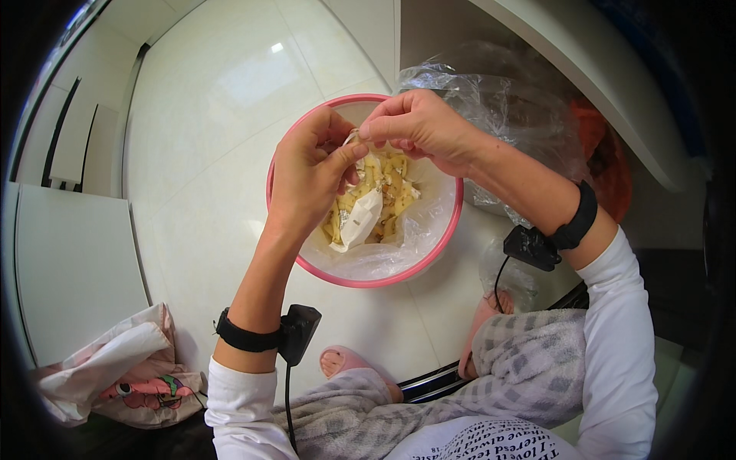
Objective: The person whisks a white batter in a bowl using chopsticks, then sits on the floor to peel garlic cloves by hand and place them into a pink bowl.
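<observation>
Over a round waste bin with a pink rim (368,284), my two hands meet at the fingertips. My left hand (310,161) pinches a small pale piece (352,137) between thumb and fingers; it looks thin-skinned, but is too covered to name. The thumb and forefinger of my right hand (422,126) grip the same piece from the other side. Below them, a translucent plastic liner (428,230) lines the bin. Yellowish peelings (394,167) with brown spots lie inside, and a crumpled white piece of paper or wrapper (363,221) rests on top of them.
A crumpled clear plastic bag (500,109) and an orange-red bag (609,161) sit at right beneath a white counter edge (575,63). A printed cloth-like bag (132,374) leans at lower left by a white cabinet (75,259). Cabled black devices (300,333) are strapped to both forearms.
</observation>
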Demonstrator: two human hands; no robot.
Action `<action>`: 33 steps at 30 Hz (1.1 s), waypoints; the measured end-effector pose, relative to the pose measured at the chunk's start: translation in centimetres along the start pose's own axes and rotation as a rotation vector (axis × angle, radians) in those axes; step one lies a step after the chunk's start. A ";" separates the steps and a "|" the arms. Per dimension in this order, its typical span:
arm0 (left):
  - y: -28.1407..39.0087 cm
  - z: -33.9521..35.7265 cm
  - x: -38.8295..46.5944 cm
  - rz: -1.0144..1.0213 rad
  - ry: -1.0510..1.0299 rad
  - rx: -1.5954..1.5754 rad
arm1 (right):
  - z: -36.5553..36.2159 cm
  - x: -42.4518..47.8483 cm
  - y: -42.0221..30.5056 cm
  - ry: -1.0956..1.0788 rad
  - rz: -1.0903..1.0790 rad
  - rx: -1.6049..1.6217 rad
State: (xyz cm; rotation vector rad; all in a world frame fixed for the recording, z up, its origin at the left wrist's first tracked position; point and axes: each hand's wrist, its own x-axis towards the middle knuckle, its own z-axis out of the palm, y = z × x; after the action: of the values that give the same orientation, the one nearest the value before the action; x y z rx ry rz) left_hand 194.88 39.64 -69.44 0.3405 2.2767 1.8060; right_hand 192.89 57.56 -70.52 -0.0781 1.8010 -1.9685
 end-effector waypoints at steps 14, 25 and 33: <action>-1.3 -0.8 0.2 -0.212 0.057 -0.477 | 0.0 0.3 0.9 0.061 -0.192 -0.280; -1.3 -0.5 0.1 -0.110 0.017 -0.218 | 1.1 -0.2 -0.5 0.089 -0.370 -0.248; -1.6 -0.3 0.0 -0.097 0.069 -0.209 | 0.0 0.4 -0.7 0.226 -0.278 -0.406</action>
State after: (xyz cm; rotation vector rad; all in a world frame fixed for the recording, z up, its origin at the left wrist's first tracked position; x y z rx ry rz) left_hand 194.72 39.02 -70.90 0.1314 2.0825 2.0101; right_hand 192.35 57.48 -69.91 -0.2578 2.4336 -1.8125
